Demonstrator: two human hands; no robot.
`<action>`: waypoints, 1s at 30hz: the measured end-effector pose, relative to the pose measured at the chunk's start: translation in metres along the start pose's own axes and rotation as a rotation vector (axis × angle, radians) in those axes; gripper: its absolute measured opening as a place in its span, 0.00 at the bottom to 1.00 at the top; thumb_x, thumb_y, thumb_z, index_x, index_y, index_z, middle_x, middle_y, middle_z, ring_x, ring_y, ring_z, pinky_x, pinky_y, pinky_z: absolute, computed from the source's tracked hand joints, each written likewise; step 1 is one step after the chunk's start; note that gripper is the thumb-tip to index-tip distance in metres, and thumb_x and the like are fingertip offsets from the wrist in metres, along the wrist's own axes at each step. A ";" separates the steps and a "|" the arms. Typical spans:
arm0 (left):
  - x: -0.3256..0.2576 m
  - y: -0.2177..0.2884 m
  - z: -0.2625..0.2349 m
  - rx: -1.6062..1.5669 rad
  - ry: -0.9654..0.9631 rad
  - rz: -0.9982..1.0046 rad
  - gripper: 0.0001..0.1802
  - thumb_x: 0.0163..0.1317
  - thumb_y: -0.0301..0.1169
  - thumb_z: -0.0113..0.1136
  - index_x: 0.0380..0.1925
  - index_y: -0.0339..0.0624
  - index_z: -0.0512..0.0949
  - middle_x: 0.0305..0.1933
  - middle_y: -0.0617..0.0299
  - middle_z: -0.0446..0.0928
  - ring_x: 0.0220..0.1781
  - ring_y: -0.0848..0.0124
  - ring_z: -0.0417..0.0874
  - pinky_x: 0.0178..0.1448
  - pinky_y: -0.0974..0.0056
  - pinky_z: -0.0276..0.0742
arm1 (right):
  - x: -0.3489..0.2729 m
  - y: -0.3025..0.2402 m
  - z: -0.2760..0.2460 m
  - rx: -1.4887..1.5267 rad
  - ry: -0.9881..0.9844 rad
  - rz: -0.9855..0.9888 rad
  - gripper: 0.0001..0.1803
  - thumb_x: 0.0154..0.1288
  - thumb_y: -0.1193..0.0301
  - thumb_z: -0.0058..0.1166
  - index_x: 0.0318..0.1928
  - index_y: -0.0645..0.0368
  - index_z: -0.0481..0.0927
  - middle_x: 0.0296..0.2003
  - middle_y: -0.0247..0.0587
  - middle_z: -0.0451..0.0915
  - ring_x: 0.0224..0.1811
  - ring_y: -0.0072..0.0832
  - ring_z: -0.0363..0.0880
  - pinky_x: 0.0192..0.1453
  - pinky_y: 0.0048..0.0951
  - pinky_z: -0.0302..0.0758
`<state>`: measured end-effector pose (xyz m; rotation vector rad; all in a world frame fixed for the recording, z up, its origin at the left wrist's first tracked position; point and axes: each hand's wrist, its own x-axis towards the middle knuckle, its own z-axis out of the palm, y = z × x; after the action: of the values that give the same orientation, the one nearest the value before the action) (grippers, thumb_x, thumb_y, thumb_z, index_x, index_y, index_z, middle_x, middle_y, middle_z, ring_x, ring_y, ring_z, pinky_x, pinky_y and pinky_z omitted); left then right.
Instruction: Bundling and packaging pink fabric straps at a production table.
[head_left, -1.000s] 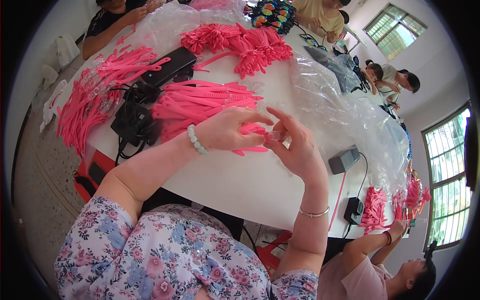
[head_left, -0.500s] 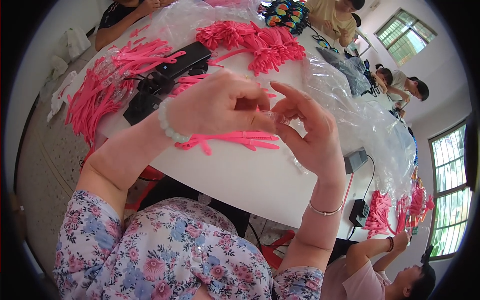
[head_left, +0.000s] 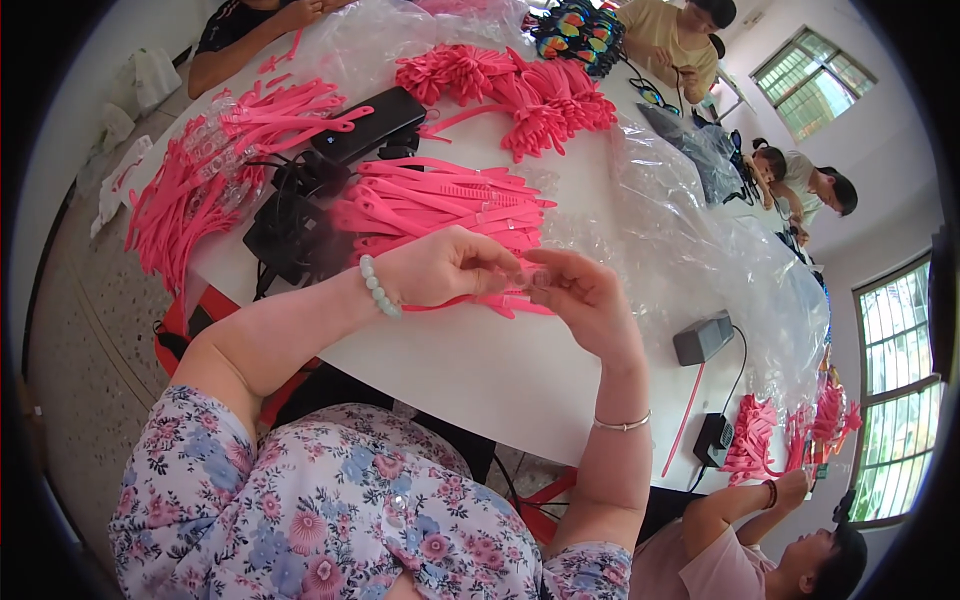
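Over the near part of the white table, my left hand [head_left: 450,268] and my right hand [head_left: 590,302] meet fingertip to fingertip, both closed in a pinch. Between them is a small clear plastic piece [head_left: 541,278], its exact kind too small to make out. Just behind and under my fingers spreads a pile of flat pink straps [head_left: 430,195], some with clear plastic parts on them. Whether a strap is also in my left fingers is hard to tell against the pink behind.
Further pink straps with clear fittings [head_left: 195,185] hang over the table's left edge. Black boxes with cables [head_left: 370,125], bundled pink straps [head_left: 535,100], clear plastic sheeting [head_left: 690,230], a grey box [head_left: 703,338] and a black adapter [head_left: 713,438] lie around. Several people sit at the table.
Both hands have come lower and nearer to me, uncovering the strap pile behind them. The clear piece stays between my fingers. My view has shifted slightly.
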<state>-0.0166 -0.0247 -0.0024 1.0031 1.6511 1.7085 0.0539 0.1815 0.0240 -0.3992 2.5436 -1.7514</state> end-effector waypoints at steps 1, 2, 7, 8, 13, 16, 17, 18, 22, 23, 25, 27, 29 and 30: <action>0.001 0.000 0.001 0.069 -0.032 0.006 0.11 0.60 0.24 0.55 0.43 0.35 0.76 0.34 0.63 0.77 0.33 0.79 0.75 0.37 0.73 0.73 | 0.000 0.001 -0.003 0.166 -0.039 0.056 0.16 0.55 0.85 0.53 0.46 0.66 0.75 0.34 0.34 0.77 0.36 0.17 0.75 0.40 0.19 0.73; 0.002 -0.001 0.001 0.065 -0.029 0.006 0.11 0.60 0.24 0.55 0.43 0.35 0.76 0.34 0.63 0.77 0.33 0.79 0.75 0.37 0.73 0.73 | 0.001 0.001 -0.004 0.331 -0.079 0.110 0.15 0.55 0.85 0.52 0.45 0.66 0.75 0.33 0.34 0.77 0.35 0.18 0.75 0.39 0.19 0.73; -0.001 -0.001 0.005 0.158 -0.080 -0.133 0.10 0.58 0.25 0.58 0.39 0.34 0.77 0.32 0.61 0.77 0.32 0.77 0.76 0.38 0.71 0.72 | 0.000 -0.004 0.001 0.357 -0.069 0.189 0.15 0.54 0.86 0.52 0.44 0.67 0.74 0.33 0.34 0.76 0.36 0.18 0.74 0.39 0.19 0.72; -0.002 -0.004 0.005 0.153 -0.075 -0.130 0.10 0.58 0.25 0.58 0.39 0.34 0.77 0.32 0.61 0.77 0.32 0.77 0.76 0.38 0.71 0.72 | 0.000 -0.006 0.003 0.367 -0.051 0.175 0.15 0.54 0.86 0.52 0.44 0.67 0.74 0.34 0.34 0.76 0.36 0.19 0.74 0.40 0.19 0.72; -0.004 -0.007 0.008 0.131 0.131 0.197 0.11 0.56 0.27 0.61 0.38 0.33 0.77 0.29 0.61 0.77 0.30 0.77 0.75 0.35 0.71 0.71 | 0.000 -0.001 0.008 0.286 0.058 0.067 0.15 0.56 0.86 0.52 0.45 0.68 0.73 0.35 0.35 0.77 0.38 0.18 0.75 0.43 0.20 0.73; -0.007 -0.002 0.008 0.062 0.110 0.087 0.11 0.57 0.28 0.61 0.38 0.33 0.78 0.28 0.61 0.77 0.29 0.79 0.75 0.34 0.71 0.71 | 0.002 -0.006 0.008 0.252 0.085 0.088 0.14 0.55 0.86 0.53 0.45 0.68 0.74 0.34 0.34 0.77 0.37 0.18 0.74 0.43 0.19 0.73; -0.008 0.000 0.007 0.059 0.120 0.089 0.11 0.57 0.28 0.61 0.38 0.33 0.78 0.28 0.61 0.77 0.29 0.79 0.75 0.34 0.71 0.71 | 0.003 -0.008 0.009 0.241 0.083 0.109 0.14 0.55 0.86 0.53 0.44 0.68 0.75 0.34 0.34 0.77 0.36 0.18 0.74 0.43 0.19 0.73; -0.008 0.002 0.005 0.057 0.091 0.061 0.11 0.58 0.29 0.60 0.38 0.33 0.78 0.27 0.60 0.76 0.29 0.79 0.74 0.33 0.72 0.70 | 0.006 -0.013 0.009 0.238 0.075 0.109 0.14 0.55 0.86 0.53 0.44 0.68 0.75 0.34 0.34 0.77 0.36 0.18 0.74 0.43 0.19 0.73; -0.012 -0.003 0.007 0.048 0.095 0.211 0.11 0.59 0.30 0.59 0.37 0.32 0.78 0.24 0.60 0.75 0.27 0.81 0.73 0.31 0.72 0.69 | 0.025 -0.021 -0.006 0.181 -0.036 0.107 0.15 0.57 0.82 0.53 0.47 0.66 0.76 0.32 0.36 0.78 0.33 0.20 0.75 0.41 0.22 0.74; -0.014 -0.004 0.006 0.050 0.105 0.212 0.11 0.59 0.30 0.59 0.37 0.32 0.78 0.24 0.60 0.75 0.27 0.81 0.73 0.31 0.72 0.69 | 0.036 -0.017 -0.011 0.294 -0.015 0.112 0.17 0.58 0.81 0.53 0.49 0.66 0.76 0.31 0.38 0.78 0.32 0.21 0.76 0.40 0.22 0.75; -0.017 -0.003 0.008 0.072 -0.008 0.087 0.11 0.60 0.30 0.58 0.36 0.31 0.78 0.23 0.60 0.76 0.27 0.79 0.74 0.31 0.72 0.70 | 0.057 -0.007 -0.013 0.115 0.059 0.130 0.17 0.58 0.79 0.54 0.49 0.64 0.76 0.34 0.39 0.79 0.34 0.22 0.76 0.40 0.23 0.75; -0.015 -0.010 0.010 0.041 0.011 0.164 0.10 0.60 0.30 0.57 0.36 0.31 0.77 0.23 0.60 0.75 0.26 0.79 0.75 0.31 0.71 0.70 | 0.075 0.001 -0.003 -0.398 0.057 0.010 0.18 0.56 0.78 0.55 0.50 0.60 0.77 0.37 0.38 0.78 0.36 0.23 0.76 0.39 0.22 0.74; -0.013 -0.010 0.009 0.010 0.023 0.240 0.10 0.61 0.30 0.56 0.35 0.31 0.77 0.23 0.61 0.74 0.26 0.78 0.76 0.30 0.71 0.71 | 0.085 0.017 -0.003 -0.556 0.069 -0.066 0.17 0.54 0.78 0.56 0.47 0.58 0.78 0.39 0.39 0.78 0.39 0.23 0.76 0.38 0.21 0.73; -0.011 -0.009 0.006 -0.079 0.048 0.187 0.08 0.61 0.27 0.54 0.35 0.32 0.77 0.29 0.60 0.75 0.27 0.77 0.76 0.31 0.71 0.72 | 0.088 0.025 -0.005 -0.728 0.049 -0.165 0.15 0.52 0.77 0.58 0.44 0.59 0.79 0.39 0.42 0.78 0.39 0.28 0.75 0.38 0.23 0.74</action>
<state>-0.0059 -0.0295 -0.0133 1.1170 1.5472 1.9171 -0.0373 0.1743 0.0131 -0.5925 3.1866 -0.7958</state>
